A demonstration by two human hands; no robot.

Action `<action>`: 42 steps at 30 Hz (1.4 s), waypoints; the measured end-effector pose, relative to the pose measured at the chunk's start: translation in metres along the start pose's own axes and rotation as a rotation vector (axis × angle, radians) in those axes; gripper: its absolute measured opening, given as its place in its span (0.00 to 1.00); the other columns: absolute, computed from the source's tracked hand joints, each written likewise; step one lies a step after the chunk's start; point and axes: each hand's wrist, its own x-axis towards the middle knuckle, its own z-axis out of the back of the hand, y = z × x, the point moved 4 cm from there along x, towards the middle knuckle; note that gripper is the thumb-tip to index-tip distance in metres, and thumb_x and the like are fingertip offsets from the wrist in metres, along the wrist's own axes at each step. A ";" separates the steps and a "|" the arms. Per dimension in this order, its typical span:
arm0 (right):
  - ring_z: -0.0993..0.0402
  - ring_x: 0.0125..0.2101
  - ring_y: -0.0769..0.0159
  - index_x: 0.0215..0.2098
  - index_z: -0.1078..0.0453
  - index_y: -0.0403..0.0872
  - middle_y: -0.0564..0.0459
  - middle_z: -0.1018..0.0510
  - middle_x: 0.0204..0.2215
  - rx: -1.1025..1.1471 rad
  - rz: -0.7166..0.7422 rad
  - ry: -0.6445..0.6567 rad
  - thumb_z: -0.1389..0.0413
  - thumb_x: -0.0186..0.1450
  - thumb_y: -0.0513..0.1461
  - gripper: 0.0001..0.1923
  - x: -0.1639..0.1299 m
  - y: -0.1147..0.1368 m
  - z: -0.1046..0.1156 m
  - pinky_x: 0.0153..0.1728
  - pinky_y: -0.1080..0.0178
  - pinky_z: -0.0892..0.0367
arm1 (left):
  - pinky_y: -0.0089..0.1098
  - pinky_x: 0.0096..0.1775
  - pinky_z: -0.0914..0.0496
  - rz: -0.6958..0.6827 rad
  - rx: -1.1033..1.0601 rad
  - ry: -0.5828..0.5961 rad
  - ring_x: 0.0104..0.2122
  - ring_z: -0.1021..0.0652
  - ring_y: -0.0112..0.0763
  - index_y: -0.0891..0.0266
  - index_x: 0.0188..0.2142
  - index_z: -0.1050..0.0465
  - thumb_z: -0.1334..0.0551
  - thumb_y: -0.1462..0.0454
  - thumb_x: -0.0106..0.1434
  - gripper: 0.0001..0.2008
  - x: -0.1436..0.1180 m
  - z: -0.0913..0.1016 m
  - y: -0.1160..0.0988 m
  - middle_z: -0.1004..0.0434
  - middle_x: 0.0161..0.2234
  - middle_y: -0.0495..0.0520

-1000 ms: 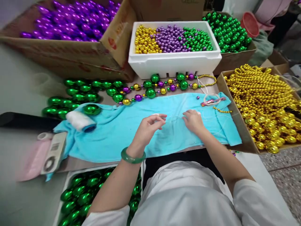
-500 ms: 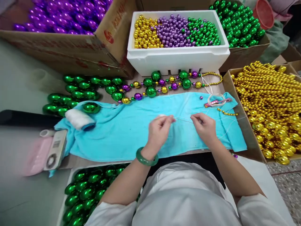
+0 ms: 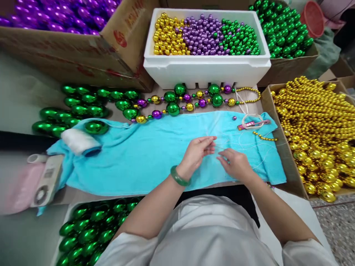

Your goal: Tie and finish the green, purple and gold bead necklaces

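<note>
Both hands' grip (image 3: 215,152) on thread (image 3: 244,145)

A bead-stringing workshop: cardboard boxes (image 3: 83,59) heaped with shiny beads, a foam tray (image 3: 206,68) of sorted colours.

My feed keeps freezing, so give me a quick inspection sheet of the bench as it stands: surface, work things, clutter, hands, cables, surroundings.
Surface: turquoise towel spread over the table.
Job's things: thin white thread between both hands; finished bead strand lies behind the towel.
Clutter: thread spool, loose green baubles, small pink tool, white device at the left edge.
Hands: left hand and right hand close together, fingers pinching the thread.
Cables: nothing seen.
Surroundings: foam box of gold, purple and green beads; cartons of purple balls, green balls and gold beads.
</note>
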 end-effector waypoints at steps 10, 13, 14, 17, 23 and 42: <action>0.37 0.46 0.49 0.40 0.25 0.43 0.38 0.26 0.45 -0.585 -0.242 0.247 0.56 0.67 0.36 0.16 0.062 -0.145 0.052 0.41 0.53 0.44 | 0.25 0.24 0.36 0.024 0.476 0.085 0.19 0.31 0.20 0.69 0.41 0.21 0.36 0.64 0.55 0.15 -0.005 -0.004 -0.014 0.29 0.20 0.46; 0.36 0.44 0.51 0.35 0.26 0.42 0.39 0.25 0.40 -0.592 -0.237 0.251 0.56 0.67 0.37 0.16 0.061 -0.147 0.061 0.40 0.53 0.45 | 0.25 0.24 0.36 -0.007 0.472 0.071 0.19 0.32 0.19 0.68 0.41 0.21 0.36 0.63 0.56 0.15 -0.006 -0.008 -0.018 0.29 0.20 0.46; 0.35 0.43 0.51 0.35 0.27 0.42 0.39 0.25 0.39 -0.580 -0.255 0.216 0.55 0.67 0.38 0.15 0.060 -0.146 0.067 0.39 0.54 0.44 | 0.25 0.24 0.36 -0.013 0.470 0.067 0.19 0.32 0.19 0.68 0.41 0.21 0.36 0.62 0.56 0.14 -0.006 -0.009 -0.019 0.29 0.21 0.46; 0.33 0.35 0.55 0.37 0.30 0.42 0.41 0.25 0.35 -0.445 -0.387 0.026 0.54 0.66 0.40 0.14 0.051 -0.138 0.088 0.34 0.57 0.44 | 0.25 0.23 0.37 -0.027 0.476 0.055 0.18 0.32 0.19 0.67 0.37 0.20 0.37 0.60 0.57 0.13 -0.007 -0.011 -0.020 0.29 0.21 0.47; 0.39 0.22 0.69 0.41 0.37 0.48 0.57 0.32 0.24 0.482 -0.373 -0.075 0.49 0.63 0.40 0.09 0.018 -0.073 0.064 0.25 0.65 0.44 | 0.25 0.22 0.37 -0.101 0.516 0.043 0.18 0.33 0.20 0.66 0.33 0.20 0.37 0.58 0.57 0.13 -0.011 -0.016 -0.023 0.29 0.21 0.48; 0.47 0.18 0.74 0.37 0.26 0.48 0.62 0.40 0.17 0.719 -0.408 -0.022 0.37 0.56 0.48 0.15 0.004 0.020 0.014 0.22 0.67 0.48 | 0.30 0.33 0.29 0.051 0.105 0.113 0.27 0.23 0.31 0.67 0.53 0.28 0.52 0.33 0.56 0.45 -0.027 -0.015 -0.018 0.21 0.32 0.60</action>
